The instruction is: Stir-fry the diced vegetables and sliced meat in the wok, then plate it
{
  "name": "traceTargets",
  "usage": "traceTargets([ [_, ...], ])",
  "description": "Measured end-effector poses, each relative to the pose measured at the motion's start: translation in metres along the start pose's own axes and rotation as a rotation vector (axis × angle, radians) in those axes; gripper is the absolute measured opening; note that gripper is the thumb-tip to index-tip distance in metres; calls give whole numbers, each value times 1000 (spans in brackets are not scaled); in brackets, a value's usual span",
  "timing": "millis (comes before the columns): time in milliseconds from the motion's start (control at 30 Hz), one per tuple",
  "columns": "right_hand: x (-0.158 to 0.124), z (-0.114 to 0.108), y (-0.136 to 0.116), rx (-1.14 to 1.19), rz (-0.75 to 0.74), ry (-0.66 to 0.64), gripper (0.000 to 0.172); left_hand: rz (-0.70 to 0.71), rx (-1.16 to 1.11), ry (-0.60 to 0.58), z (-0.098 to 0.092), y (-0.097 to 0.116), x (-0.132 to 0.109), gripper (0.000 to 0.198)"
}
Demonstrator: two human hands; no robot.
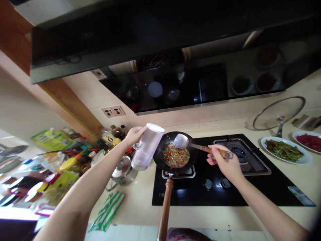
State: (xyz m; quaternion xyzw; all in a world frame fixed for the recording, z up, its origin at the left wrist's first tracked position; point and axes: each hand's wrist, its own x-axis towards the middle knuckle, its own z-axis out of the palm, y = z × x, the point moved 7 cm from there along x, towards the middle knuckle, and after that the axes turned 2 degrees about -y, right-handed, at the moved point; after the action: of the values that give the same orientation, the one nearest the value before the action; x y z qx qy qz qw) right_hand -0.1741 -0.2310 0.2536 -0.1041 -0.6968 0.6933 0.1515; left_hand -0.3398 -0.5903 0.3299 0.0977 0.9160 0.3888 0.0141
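Observation:
My left hand (135, 135) is closed on the handle of a clear, purplish plastic pitcher (148, 147), held tilted at the left side of the wok. The pitcher's pale round base faces up and away. A wooden-handled metal spatula (197, 146) is in my right hand (224, 160), its blade above the far part of the wok. In the black wok (157, 152) lies a chopped red and green mixture (176, 156) with liquid. The wok's long wooden handle (165, 207) points toward me. It sits on the left burner.
The black gas hob (200, 197) has a second burner (240, 154) on the right. Plates of green vegetables (284, 149) and red food (311, 140) stand farther right, near a glass lid (278, 113). Left are a metal pot (124, 172), a striped cloth (107, 211) and several jars. A range hood (150, 36) overhangs.

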Motion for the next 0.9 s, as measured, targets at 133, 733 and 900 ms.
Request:
traceTargets([
  [133,-10,-32,-9,-182,-23,-26,45,-31,-96,11,-9,1,-25,42],
  [733,-24,-33,-8,-320,-284,-364,24,102,208,-269,20,32,-97,40],
  [900,-24,-36,-1,-304,-267,-401,23,82,333,-328,34,37,-94,39],
])
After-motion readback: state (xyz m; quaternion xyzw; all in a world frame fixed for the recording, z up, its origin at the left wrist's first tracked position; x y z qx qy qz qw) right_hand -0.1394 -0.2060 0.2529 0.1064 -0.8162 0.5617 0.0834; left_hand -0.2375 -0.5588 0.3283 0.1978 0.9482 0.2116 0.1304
